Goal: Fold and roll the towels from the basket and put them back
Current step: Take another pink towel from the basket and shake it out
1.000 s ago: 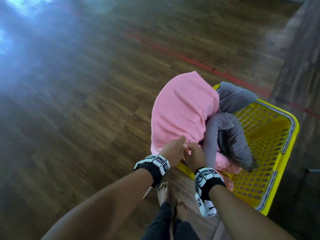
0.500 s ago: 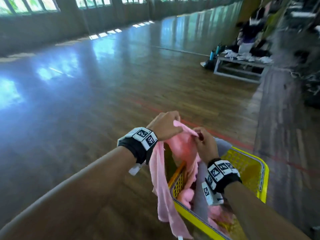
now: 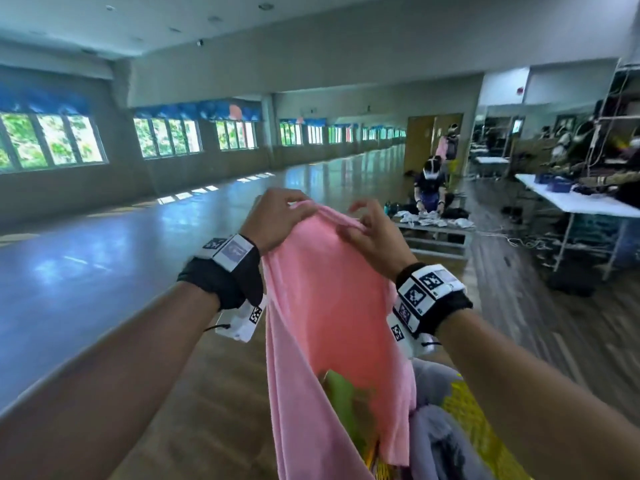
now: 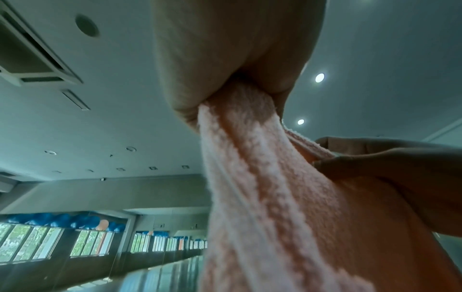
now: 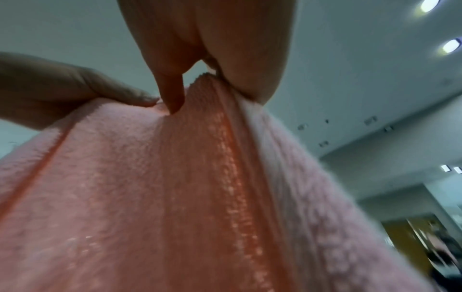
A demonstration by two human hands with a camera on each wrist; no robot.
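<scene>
1. Hanging from both hands, the pink towel [image 3: 325, 306] is raised above the yellow basket [image 3: 485, 420].
2. Left hand [image 3: 277, 216]: grip pinching the towel's top edge.
3. Right hand [image 3: 374, 233]: grip pinching the same edge, close beside.
4. Grey towels [image 3: 440, 441] lie in the basket.

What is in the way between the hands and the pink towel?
Nothing visible. The left hand and right hand both pinch the top edge of the pink towel directly, skin on cloth. The towel hangs down from them over the yellow basket, where a grey towel lies.
</scene>
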